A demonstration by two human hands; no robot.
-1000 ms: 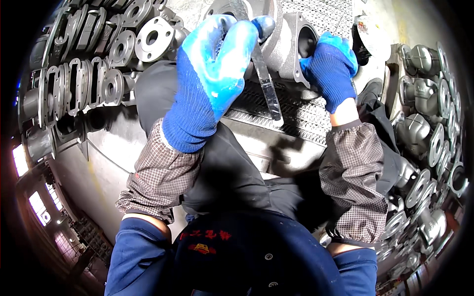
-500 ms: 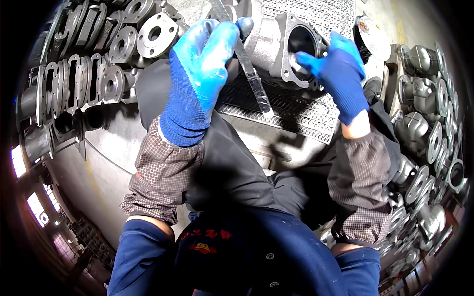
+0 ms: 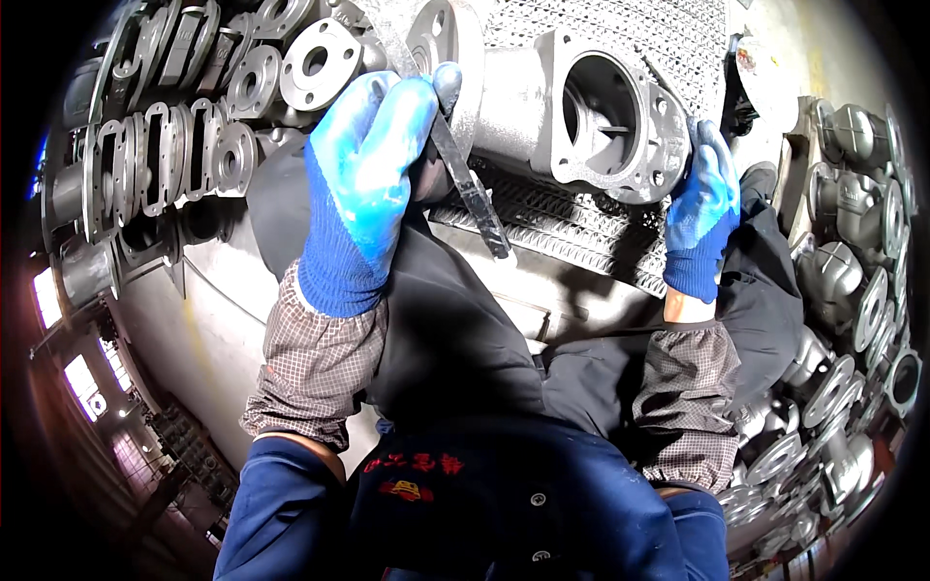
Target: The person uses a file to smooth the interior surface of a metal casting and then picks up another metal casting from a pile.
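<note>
The grey valve body casting lies on the perforated metal plate, in front of the person, and its open end is now turned more toward the viewer than half a second ago. Because of this, more of the inner bore shows, and I judge that it is easier to inspect and to reach. The right hand, which was raised apart from the casting, is now at the outer side of the end flange; its fingers are nearly straight, it grips nothing, and it seems to touch the rim. The left hand is closed around a dark flat bar, whose lower tip crosses the front edge of the plate in this view. Between this edge and the legs the room is narrow. More space is beyond the casting, while rows of flanged castings limit both sides.
</note>
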